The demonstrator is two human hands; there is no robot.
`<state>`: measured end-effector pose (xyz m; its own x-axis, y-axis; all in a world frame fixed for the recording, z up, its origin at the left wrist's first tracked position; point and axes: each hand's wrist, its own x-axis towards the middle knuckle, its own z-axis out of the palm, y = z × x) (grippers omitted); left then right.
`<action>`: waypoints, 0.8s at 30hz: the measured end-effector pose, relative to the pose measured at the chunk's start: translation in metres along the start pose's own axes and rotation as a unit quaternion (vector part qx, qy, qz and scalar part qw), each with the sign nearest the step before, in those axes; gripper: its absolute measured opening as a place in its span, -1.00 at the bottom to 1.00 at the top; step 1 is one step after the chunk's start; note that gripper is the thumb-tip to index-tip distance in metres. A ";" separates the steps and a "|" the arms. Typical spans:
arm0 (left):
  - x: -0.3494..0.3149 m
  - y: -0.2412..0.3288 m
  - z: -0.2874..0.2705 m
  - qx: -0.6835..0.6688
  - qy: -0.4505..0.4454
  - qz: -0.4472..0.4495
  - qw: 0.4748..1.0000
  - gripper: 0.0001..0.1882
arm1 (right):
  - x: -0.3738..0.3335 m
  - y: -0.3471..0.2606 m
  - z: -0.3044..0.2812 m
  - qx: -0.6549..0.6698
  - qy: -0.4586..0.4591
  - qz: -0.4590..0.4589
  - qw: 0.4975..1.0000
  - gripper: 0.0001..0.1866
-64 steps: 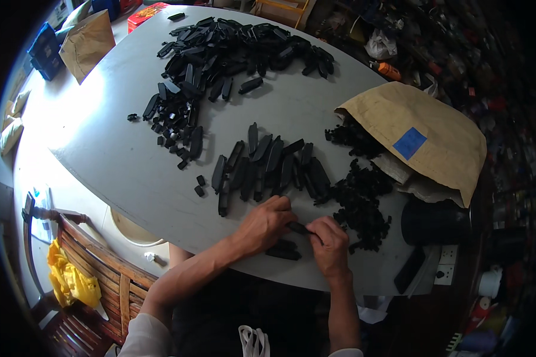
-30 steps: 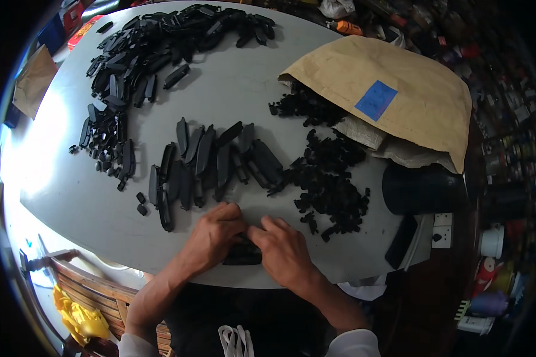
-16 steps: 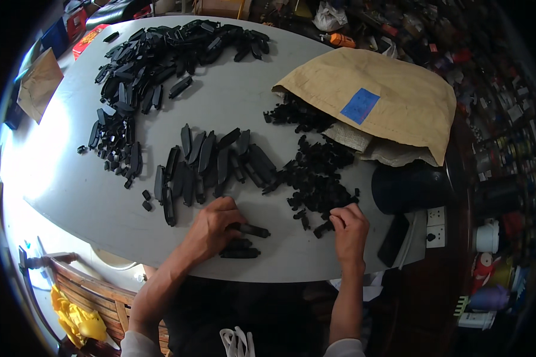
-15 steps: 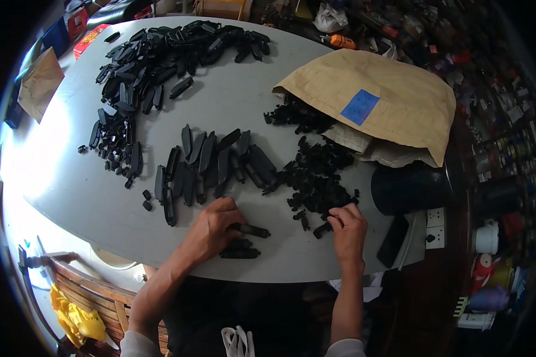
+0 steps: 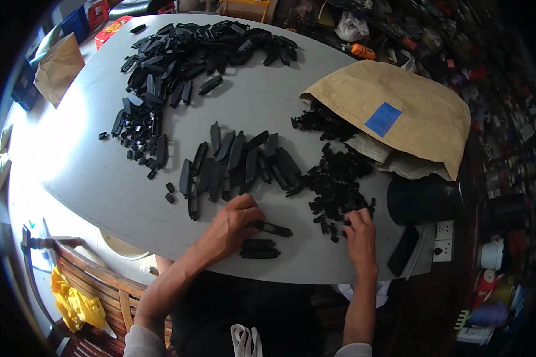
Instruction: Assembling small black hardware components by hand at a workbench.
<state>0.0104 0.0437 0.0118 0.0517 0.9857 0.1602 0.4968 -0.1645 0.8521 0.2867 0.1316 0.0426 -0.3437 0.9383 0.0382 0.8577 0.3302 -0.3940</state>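
Grasping a long black shell (image 5: 275, 228) by its left end in the left hand (image 5: 235, 223), above or on the bench (image 5: 119, 184); cannot tell which. Reaching with the right hand (image 5: 358, 232) to the near edge of a pile of small black clips (image 5: 341, 178), fingers bent and bunched; cannot tell whether gripping a clip or only touching. Just below the held shell, near the bench's front edge: two more shells (image 5: 260, 253), lying side by side.

Crowding the space ahead of the left hand: a cluster of shells (image 5: 237, 157), set at mixed angles, some overlapping, touching the clips on its right. Left of that cluster: two loose blocks (image 5: 170, 192). Farther left: a scatter of small dark blocks (image 5: 138, 131), merging upward into a large heap of shells (image 5: 190, 50) along the far side.

Covering much of the bench beyond the right hand: a big brown bag (image 5: 426, 98), open toward the clips, with a blue patch (image 5: 383, 119) on its side and more clips at its mouth. Below the bag, on the right: a black cylinder (image 5: 423, 202), then a dark slab (image 5: 404, 250) near the corner, just beside a wall socket (image 5: 443, 240). Off the bench at lower left: a wooden chair (image 5: 124, 306), bearing a yellow bag (image 5: 80, 303).
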 end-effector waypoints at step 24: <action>-0.006 -0.011 0.006 -0.029 0.041 0.027 0.998 -0.76 | 0.007 -0.067 0.024 0.464 -0.167 0.058 0.868 -0.85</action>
<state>0.0098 0.0403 -0.0020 0.0037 0.9695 0.2450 0.4436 -0.2211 0.8685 0.2174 0.1139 0.0471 -0.5012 0.8259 -0.2583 0.2693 -0.1348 -0.9536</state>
